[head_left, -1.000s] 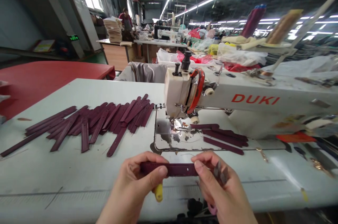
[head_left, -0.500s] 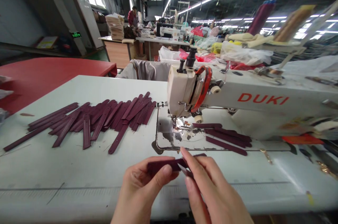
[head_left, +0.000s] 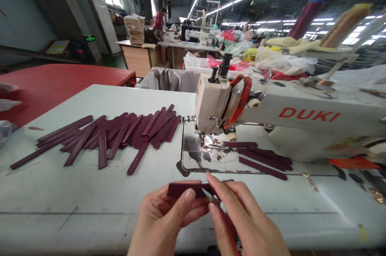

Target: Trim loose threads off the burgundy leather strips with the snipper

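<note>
My left hand [head_left: 169,211] is closed on a dark maroon strap [head_left: 184,189], pinched level between thumb and fingers above the front of the table. In my right hand [head_left: 241,215] is a pair of thread snips [head_left: 210,196]; only their pointed metal blades show, and the palm hides the rest. Those tips lie against the strap's near edge, close to a fine loose thread. The right fingertips also cover part of the strap. Just behind both hands stands the sewing machine [head_left: 211,101], with several maroon straps [head_left: 265,158] lying to the right of its presser foot.
A loose heap of maroon straps [head_left: 117,133] spreads over the left of the white table [head_left: 90,187]. A gold-coloured metal clasp [head_left: 310,181] lies at the right. Beyond are a red-covered table [head_left: 60,83], a grey cloth-lined bin [head_left: 169,79] and a distant person [head_left: 159,20].
The strap has turned slightly, showing more of its flat face. The snips' tips have shifted slightly along its edge. The whole view has swung a little, so the background sits further right.
</note>
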The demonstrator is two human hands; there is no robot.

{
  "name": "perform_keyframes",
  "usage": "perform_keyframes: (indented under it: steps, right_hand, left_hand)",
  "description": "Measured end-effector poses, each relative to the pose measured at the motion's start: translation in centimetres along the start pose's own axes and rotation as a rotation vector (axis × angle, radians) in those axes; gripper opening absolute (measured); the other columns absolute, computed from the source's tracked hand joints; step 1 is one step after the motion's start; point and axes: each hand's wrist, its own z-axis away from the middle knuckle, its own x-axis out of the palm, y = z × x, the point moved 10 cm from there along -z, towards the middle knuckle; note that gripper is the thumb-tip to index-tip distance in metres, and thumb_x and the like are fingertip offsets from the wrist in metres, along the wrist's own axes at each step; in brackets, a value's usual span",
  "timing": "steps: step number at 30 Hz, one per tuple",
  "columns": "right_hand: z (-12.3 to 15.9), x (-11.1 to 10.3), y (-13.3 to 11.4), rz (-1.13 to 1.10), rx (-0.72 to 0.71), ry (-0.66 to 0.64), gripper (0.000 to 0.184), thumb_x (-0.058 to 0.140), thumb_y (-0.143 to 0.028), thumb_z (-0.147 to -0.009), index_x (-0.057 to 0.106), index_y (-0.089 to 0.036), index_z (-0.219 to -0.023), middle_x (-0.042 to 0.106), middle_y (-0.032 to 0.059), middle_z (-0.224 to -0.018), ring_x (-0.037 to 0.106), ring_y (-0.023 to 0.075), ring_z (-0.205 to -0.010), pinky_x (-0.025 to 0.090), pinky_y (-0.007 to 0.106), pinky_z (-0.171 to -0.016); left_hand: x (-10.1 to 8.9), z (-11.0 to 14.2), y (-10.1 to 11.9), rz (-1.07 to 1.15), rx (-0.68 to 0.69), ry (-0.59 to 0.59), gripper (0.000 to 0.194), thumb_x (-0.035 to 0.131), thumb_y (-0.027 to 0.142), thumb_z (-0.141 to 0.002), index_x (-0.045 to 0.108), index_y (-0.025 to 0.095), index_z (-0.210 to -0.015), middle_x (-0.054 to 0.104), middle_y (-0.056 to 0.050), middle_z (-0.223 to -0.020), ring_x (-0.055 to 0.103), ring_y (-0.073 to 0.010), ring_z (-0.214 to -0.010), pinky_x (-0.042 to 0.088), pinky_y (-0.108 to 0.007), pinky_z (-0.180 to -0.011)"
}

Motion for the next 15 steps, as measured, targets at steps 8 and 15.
perform_keyframes:
  steps: [8,15]
  right_hand:
    - [0.07,0.30,0.06,-0.069,0.025,-0.025,0.044,0.044,-0.025,-0.098,0.043,-0.027,-0.142,0.064,0.0068,-0.107,0.070,0.0149,-0.061,0.064,0.029,-0.063]
    - [0.17,0.45,0.04,-0.084,0.049,-0.023,0.042,0.041,-0.028,-0.100,0.042,-0.028,-0.142,0.064,0.0075,-0.107,0.071,0.0158,-0.060,0.062,0.027,-0.057]
  left_hand:
    - [-0.25,0.00,-0.14,0.017,-0.003,-0.009,0.018,0.084,0.031,-0.072,0.083,0.014,-0.081,0.084,-0.011,-0.086,0.078,-0.0290,-0.085,0.063,-0.028,-0.076]
    - [-0.57,0.29,-0.14,0.033,0.001,0.012,0.019,0.085,0.031,-0.071,0.083,0.015,-0.080,0.084,-0.012,-0.086,0.078,-0.0301,-0.085,0.063,-0.029,-0.075]
